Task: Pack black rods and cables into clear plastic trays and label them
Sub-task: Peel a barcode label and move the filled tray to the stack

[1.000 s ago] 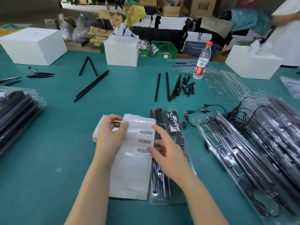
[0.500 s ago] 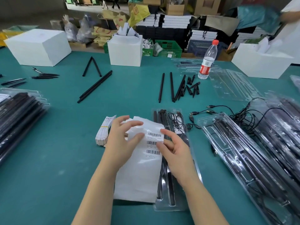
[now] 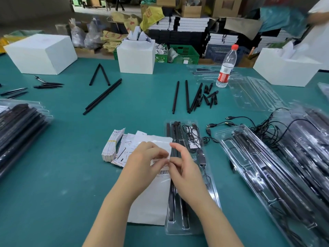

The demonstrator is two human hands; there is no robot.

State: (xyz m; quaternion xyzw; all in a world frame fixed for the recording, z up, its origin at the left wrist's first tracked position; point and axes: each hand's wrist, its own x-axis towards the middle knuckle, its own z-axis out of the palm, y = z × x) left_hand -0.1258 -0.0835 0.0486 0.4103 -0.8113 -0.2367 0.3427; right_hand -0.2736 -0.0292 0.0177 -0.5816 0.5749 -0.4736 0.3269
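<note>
Hands working a barcode label over the label sheet, frame centre

Left hand (image 3: 142, 161) and right hand (image 3: 185, 168) meet at the middle of the frame, over a white label sheet (image 3: 151, 198) lying flat on the green table (image 3: 62, 175). Left fingers curled, thumb and fingertips pinching at a barcode label (image 3: 162, 172) on the sheet. Right fingers curled too, thumb and forefinger pinching at the same spot on the sheet's right edge; what exactly they grip is blurred. Hands nearly touching.

Clear tray (image 3: 192, 175) lies just right of the sheet, lengthwise toward the camera, with black rods (image 3: 175, 139) in its left channels and a coiled cable (image 3: 193, 138) in its upper right part. Sheet's right edge overlaps the tray's left side.

Stack of folded paper slips (image 3: 111, 147) just left of the sheet's top. Filled trays (image 3: 267, 179) piled at lower right, loose cables (image 3: 263, 127) tangled above them. Another pile of filled trays (image 3: 19, 127) at left edge. Loose black rods (image 3: 187, 95) upper centre; more rods (image 3: 102, 96) upper left of centre. Water bottle (image 3: 227, 66) upright at upper right, beside empty clear trays (image 3: 254, 93). White boxes (image 3: 136, 57) along the far table edge.
</note>
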